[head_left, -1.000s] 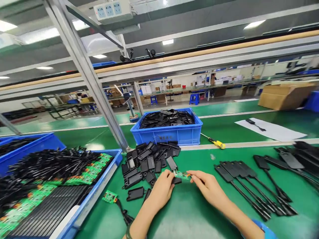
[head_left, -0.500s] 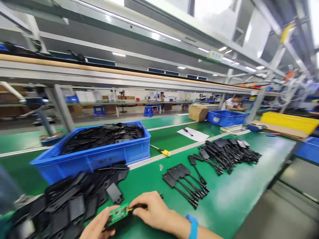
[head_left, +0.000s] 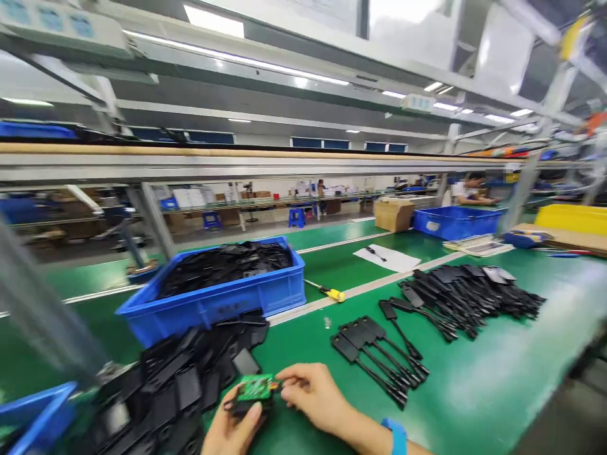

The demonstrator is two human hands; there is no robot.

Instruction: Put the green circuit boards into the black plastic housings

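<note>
My left hand (head_left: 230, 430) is closed around a black plastic case (head_left: 249, 409), its thumb along the near side. A green circuit board (head_left: 255, 387) lies on top of the case, tilted slightly. Short coloured wires (head_left: 274, 385) come out of the board's right end, leading to a black cable. My right hand (head_left: 313, 395), with a blue band (head_left: 397, 436) at the wrist, pinches the cable close to these wires; its fingers hide most of it. Left of my hands lies a heap of loose black covers (head_left: 187, 385).
A blue bin (head_left: 222, 306) full of black covers stands behind the heap. Cabled black units (head_left: 348, 347) lie in a row at right, with a larger pile (head_left: 455, 294) behind. A yellow-handled screwdriver (head_left: 336, 295) and white paper (head_left: 403, 260) lie farther back. A co-worker (head_left: 469, 189) sits far right.
The view has turned left, so things appear farther right. The case and board have turned in my left hand, whose thumb now shows in front. My right fingers have shifted at the wire end.
</note>
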